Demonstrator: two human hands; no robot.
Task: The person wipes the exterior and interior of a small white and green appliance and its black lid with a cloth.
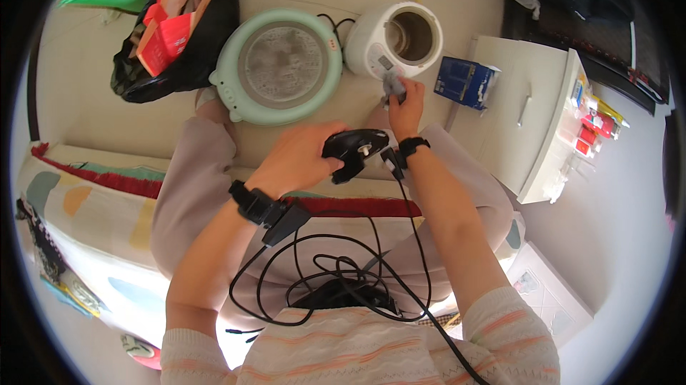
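My left hand (303, 157) grips a glossy black plastic part (351, 162) with a small white stub on it, held above the gap between my knees. It may be a lid, but I cannot tell. In my right hand (407, 106) is a crumpled grey cloth (394, 85), pinched in the fingers. The cloth overlaps the lower front of a white round appliance (364, 45) with a small display. That appliance stands uncovered, and its hollow inside (410, 37) looks brownish. Left of it lies a mint-green round appliance (225, 87) with a stained grey disc (284, 63).
A blue box (463, 82) stands beside a pale drawer cabinet (498, 95). At the back left, a black bag (214, 26) holds red and orange paper bags (166, 37). Black cables (332, 237) run from my wristbands across my lap. I sit on a patterned bed edge (96, 192).
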